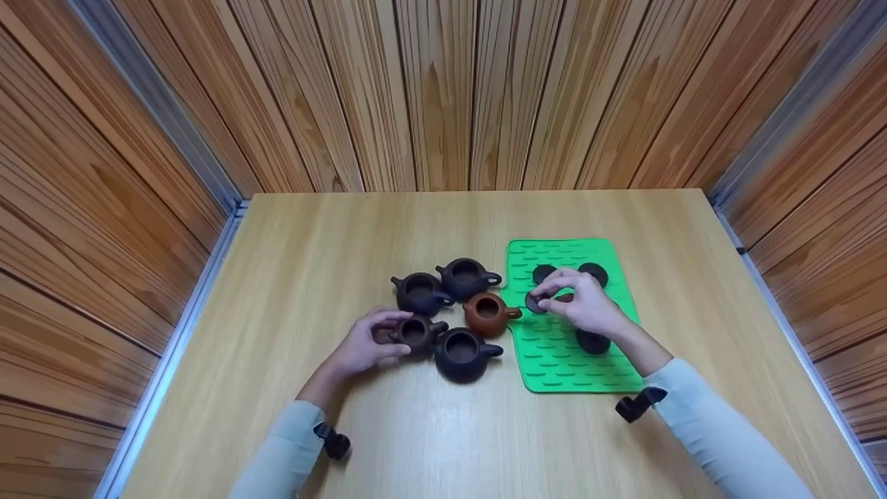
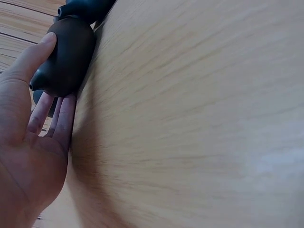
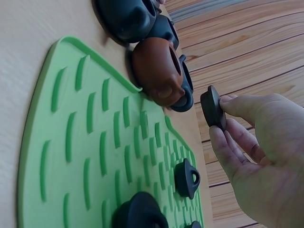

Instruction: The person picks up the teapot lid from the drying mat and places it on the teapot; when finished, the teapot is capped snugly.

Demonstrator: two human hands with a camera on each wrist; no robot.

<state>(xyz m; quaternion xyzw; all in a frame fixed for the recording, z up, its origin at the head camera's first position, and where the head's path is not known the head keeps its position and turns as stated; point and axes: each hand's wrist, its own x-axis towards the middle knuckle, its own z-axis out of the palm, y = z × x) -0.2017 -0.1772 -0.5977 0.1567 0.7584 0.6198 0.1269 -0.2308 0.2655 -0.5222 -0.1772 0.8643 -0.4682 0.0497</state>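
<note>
My left hand (image 1: 371, 343) holds a small dark teapot (image 1: 414, 334) without a lid, thumb on its near side and fingers on its far side. In the left wrist view its spout points toward the palm (image 2: 35, 161). My right hand (image 1: 585, 301) pinches a dark teapot lid (image 3: 213, 108) between thumb and fingertips. That lid is raised over the left part of the green mat (image 1: 554, 367). Close to the left hand stand other lidless teapots: a reddish-brown one (image 1: 487, 314) and dark ones (image 1: 463, 355), (image 1: 420, 294), (image 1: 466, 277).
Dark lids (image 1: 544, 274), (image 1: 594, 274), (image 1: 593, 342) lie on the ridged mat, partly behind the right hand. A brownish lid (image 1: 565, 297) shows beneath the fingers. Wood-panelled walls (image 1: 443, 97) surround the wooden table (image 1: 332, 235).
</note>
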